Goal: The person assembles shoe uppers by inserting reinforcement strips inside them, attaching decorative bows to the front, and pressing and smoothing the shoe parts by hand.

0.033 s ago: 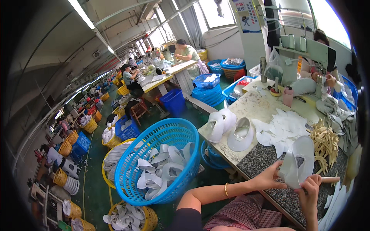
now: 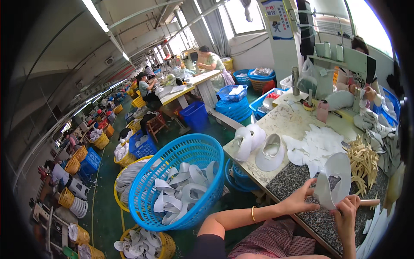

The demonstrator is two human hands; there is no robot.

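A white shoe upper (image 2: pixel 342 177) is held upright over the near edge of the table, its opening facing me. My right hand (image 2: pixel 346 210) pinches its lower edge between thumb and fingers. My left hand (image 2: pixel 302 199) is at its left edge, thumb and fingers curved and apart; whether the fingertips still touch it is hard to see. A wooden handle (image 2: pixel 370 202) pokes out beside my right hand; its other end is hidden. Flat white pieces (image 2: pixel 312 146) lie in a pile beyond the upper, with tan strips (image 2: pixel 362 162) heaped to their right.
Finished-looking white uppers (image 2: pixel 271 153) stand at the table's left edge. A tilted blue basket (image 2: pixel 144 211) of uppers is left of my arm, above a yellow basket (image 2: pixel 170 246). A pink bottle (image 2: pixel 322 111) and a sewing machine (image 2: pixel 364 64) with a person behind it are at the far side.
The upper has turned slightly and shifted a little right of my left fingers, which look looser around its edge. My right hand keeps its pinch. The view has shifted slightly.
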